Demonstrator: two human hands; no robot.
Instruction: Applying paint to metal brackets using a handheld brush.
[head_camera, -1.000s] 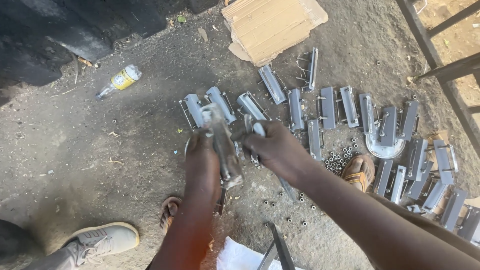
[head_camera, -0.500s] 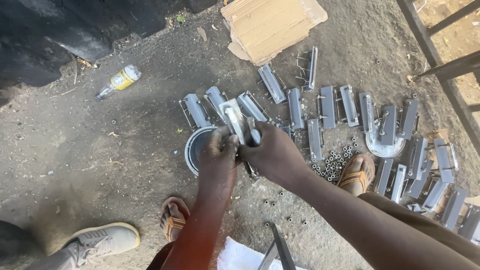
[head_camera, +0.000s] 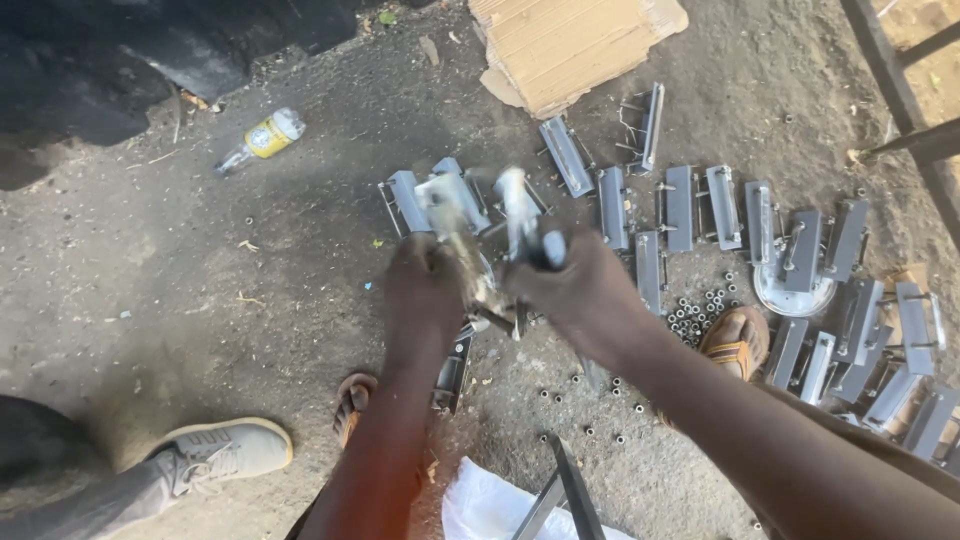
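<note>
Bare dirt floor (head_camera: 200, 300), dappled daylight

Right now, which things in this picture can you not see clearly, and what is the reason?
Head view only:
- Grey metal bracket piece in the left hand: motion blur hides its shape.
- Second grey metal piece in the right hand: blurred, and the fingers cover its lower end.
- Dark flat metal part on the ground: mostly behind the left forearm.
- Small metal nuts: too small to count.
- White plastic bag: cut off by the bottom edge.
</note>
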